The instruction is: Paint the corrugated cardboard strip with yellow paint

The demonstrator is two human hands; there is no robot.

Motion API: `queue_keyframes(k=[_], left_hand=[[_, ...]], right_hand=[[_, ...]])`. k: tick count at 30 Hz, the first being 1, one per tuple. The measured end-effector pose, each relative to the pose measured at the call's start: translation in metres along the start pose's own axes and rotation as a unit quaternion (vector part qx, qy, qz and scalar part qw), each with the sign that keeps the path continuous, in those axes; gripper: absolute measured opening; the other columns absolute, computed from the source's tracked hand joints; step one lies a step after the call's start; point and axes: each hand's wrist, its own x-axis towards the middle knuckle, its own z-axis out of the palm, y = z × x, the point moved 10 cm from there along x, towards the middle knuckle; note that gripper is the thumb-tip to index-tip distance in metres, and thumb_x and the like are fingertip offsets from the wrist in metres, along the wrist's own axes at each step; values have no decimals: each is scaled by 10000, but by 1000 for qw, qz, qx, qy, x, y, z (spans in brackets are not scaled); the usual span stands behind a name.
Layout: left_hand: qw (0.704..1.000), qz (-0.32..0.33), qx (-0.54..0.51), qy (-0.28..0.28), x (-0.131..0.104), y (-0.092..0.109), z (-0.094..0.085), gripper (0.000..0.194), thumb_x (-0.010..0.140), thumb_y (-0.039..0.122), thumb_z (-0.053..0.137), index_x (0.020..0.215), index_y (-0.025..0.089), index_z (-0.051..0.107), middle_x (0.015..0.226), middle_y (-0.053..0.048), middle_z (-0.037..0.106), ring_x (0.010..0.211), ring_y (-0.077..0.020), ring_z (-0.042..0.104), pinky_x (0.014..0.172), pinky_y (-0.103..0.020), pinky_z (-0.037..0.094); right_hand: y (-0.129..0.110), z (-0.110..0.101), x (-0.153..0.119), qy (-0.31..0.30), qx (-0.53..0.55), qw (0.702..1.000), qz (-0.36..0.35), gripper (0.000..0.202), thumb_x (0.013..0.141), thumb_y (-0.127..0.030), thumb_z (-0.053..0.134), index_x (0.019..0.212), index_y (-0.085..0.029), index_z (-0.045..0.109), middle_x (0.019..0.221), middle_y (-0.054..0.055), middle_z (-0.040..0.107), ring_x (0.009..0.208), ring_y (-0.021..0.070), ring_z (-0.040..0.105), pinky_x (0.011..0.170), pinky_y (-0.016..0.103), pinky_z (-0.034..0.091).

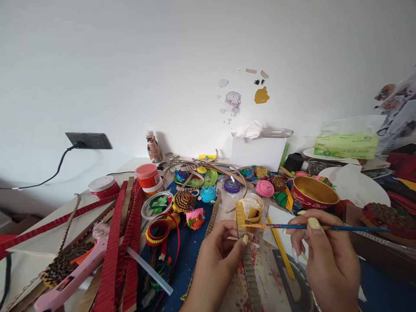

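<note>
My left hand [224, 255] grips a corrugated cardboard strip [250, 273] between thumb and fingers, low in the middle of the view. The strip's upper end is yellow; its lower part is bare brown. My right hand [328, 255] is closed on a blue paintbrush [292, 226], held level, its yellow-coated tip at the strip's painted edge. Just behind the strip stands a small tub [255, 206] smeared with white and yellow paint. A yellow pencil-like stick [281, 249] lies on white paper between my hands.
Red corrugated strips [112, 255] and a pink glue gun [78, 268] lie at the left. Several coiled paper ornaments, such as a pink one [264, 188], sit behind my hands. A red-and-gold bowl [314, 193] stands at the right; a bottle [154, 147] is near the wall.
</note>
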Motion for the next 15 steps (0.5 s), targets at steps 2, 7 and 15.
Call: queue_keyframes(k=[2, 7, 15], left_hand=[[1000, 3, 3, 1, 0, 0, 0, 343, 612, 378, 762, 769, 150, 559, 684, 46, 546, 607, -76, 508, 570, -195, 356], [1000, 4, -1, -5, 1, -3, 1, 360, 615, 406, 759, 774, 149, 563, 676, 47, 550, 599, -74, 509, 560, -191, 352], [1000, 1, -7, 0, 0, -1, 0, 362, 604, 401, 768, 774, 151, 568, 684, 45, 565, 612, -84, 546, 574, -197, 369]], right_hand=[[0, -1, 0, 2, 0, 1000, 0, 100, 902, -262, 473, 917, -211, 558, 734, -12, 572, 429, 51, 486, 419, 215, 400], [1, -1, 0, 9, 3, 1000, 3, 96, 895, -267, 486, 912, -208, 559, 736, -10, 575, 431, 52, 487, 413, 208, 404], [0, 0, 0, 8, -1, 1000, 1, 100, 892, -272, 489, 906, -202, 560, 710, -14, 576, 428, 57, 482, 421, 214, 414]])
